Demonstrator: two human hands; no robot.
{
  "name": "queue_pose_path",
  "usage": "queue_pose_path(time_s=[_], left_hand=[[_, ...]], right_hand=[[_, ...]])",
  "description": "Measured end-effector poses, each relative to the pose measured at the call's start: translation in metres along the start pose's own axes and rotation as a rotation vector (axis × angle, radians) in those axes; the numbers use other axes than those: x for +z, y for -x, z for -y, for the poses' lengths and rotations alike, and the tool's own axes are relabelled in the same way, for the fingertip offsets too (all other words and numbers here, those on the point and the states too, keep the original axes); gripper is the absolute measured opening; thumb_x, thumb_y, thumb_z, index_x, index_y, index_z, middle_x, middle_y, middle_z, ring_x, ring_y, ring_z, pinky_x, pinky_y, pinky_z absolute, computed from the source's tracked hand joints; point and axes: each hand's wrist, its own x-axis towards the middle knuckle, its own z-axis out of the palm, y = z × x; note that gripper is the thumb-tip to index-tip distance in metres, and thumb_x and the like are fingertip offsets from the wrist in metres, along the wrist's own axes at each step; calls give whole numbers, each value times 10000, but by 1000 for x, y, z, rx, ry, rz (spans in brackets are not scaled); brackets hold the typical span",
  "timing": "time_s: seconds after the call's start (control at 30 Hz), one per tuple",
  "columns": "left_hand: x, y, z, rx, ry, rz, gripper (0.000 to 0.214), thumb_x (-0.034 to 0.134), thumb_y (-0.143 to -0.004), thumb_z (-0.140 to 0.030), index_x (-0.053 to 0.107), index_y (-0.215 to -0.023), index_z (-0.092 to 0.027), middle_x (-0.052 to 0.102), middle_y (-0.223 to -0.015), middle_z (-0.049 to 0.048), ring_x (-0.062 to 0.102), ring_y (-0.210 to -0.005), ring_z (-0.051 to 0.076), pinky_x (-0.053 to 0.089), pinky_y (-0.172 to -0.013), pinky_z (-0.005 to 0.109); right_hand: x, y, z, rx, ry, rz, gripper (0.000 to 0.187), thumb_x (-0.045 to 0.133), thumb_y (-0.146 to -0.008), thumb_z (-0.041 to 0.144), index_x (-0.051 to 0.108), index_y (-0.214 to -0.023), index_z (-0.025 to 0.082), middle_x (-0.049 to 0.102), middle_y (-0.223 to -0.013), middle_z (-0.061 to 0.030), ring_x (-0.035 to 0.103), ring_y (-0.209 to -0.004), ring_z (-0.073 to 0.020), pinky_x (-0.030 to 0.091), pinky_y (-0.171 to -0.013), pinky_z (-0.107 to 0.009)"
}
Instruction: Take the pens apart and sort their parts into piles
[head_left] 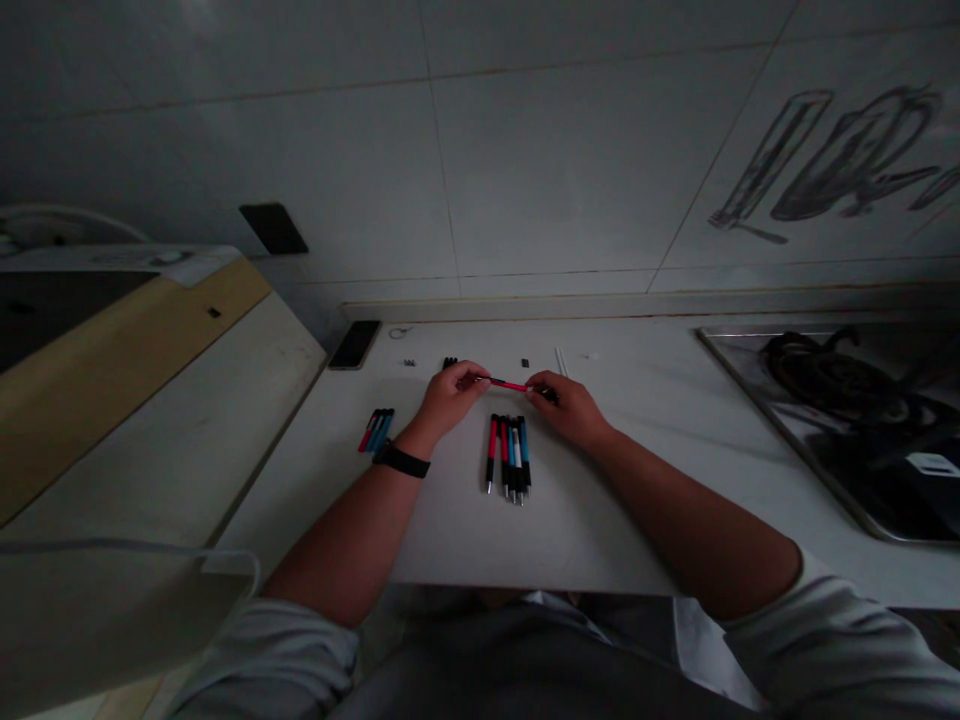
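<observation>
Between my two hands, a red and black pen [510, 385] is held level above the white countertop [450, 530]. My left hand [452, 395] pinches its black end, and my right hand [564, 402] grips the red end. Just below lies a row of several assembled pens [516, 460] in red, blue and white, tips toward me. Left of my left wrist sit several red and blue pen barrels [376, 430]. Small black parts [449, 363] lie behind my left hand, partly hidden by it. Thin white sticks [561, 360] rest behind my right hand.
A phone [355, 344] lies at the back left, near a small ring [400, 332] and tiny springs [409, 362]. A small dark piece [525, 363] is near the wall. At right is a gas stove [832, 400]; a white cabinet-like box [247, 360] stands at left.
</observation>
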Motion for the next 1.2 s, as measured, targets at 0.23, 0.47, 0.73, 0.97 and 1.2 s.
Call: queue_pose_path(time_s=[0.23,0.47,0.73,0.97,1.2], left_hand=[[-2,-3,5,-37,11,-13,171,709,-868,-316,716,-988,-193,740,-991,53,683,-936,189,537,-900,341],[-13,-11,18,-128,52,-76,214,711,-852,-334,709,-1005,-185,738,-962,59,676,-894,184,539,-849,326],[-13,-5,12,-65,-185,-18,146,678,-882,-271,736,-1001,-210,753,-951,45,686,-880,198,528,-831,335],[-12,3,-9,70,-334,-36,238,678,-910,-233,688,-1148,-244,762,-1053,55,704,-926,204,537,-859,347],[-31,2,-30,130,-428,-166,105,681,-916,-263,662,-1011,-225,745,-968,39,692,-871,185,526,-821,316]], right_hand=[[-3,-1,1,3,52,-33,175,578,-960,312,731,-978,229,753,-954,-62,668,-841,-203,501,-782,-326],[-5,-2,-6,35,139,-37,153,577,-952,262,723,-969,222,747,-959,-60,668,-863,-207,488,-803,-330],[-4,-3,-10,48,251,-6,154,576,-953,265,724,-974,224,749,-979,-81,664,-877,-230,486,-791,-345],[-4,-2,-7,51,228,-17,159,576,-942,255,731,-960,225,752,-959,-81,668,-859,-233,492,-790,-357],[-4,-3,-8,58,228,-24,151,584,-938,260,731,-952,230,755,-950,-73,676,-851,-229,494,-784,-350]])
